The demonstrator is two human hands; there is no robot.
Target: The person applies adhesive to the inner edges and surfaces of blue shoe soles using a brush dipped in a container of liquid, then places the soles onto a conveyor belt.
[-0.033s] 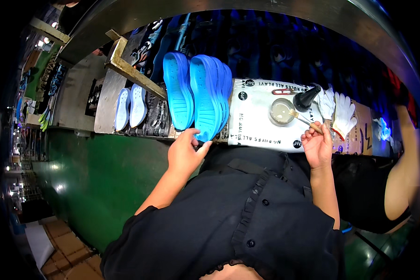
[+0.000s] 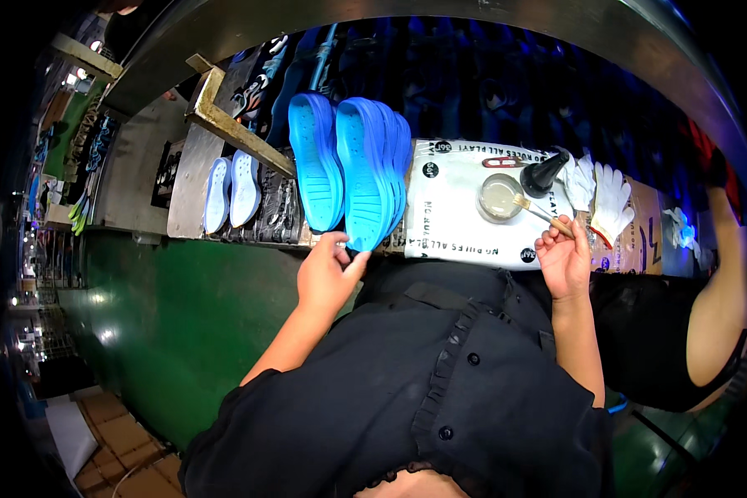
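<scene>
My left hand [image 2: 328,275] pinches the near end of a stack of bright blue shoe soles [image 2: 372,178] lying on the bench. A single blue sole [image 2: 314,166] lies just left of the stack, touching it. My right hand [image 2: 564,257] holds a thin wooden-handled brush [image 2: 546,216]. Its tip rests at the rim of a small round dish of pale liquid [image 2: 498,197].
The dish stands on a white printed sheet [image 2: 452,224]. A black cone-topped bottle [image 2: 544,173] and white gloves [image 2: 610,197] lie beyond it. Two pale soles [image 2: 228,191] lie at the left under a metal beam [image 2: 232,126]. Another person's arm [image 2: 718,290] is at the right.
</scene>
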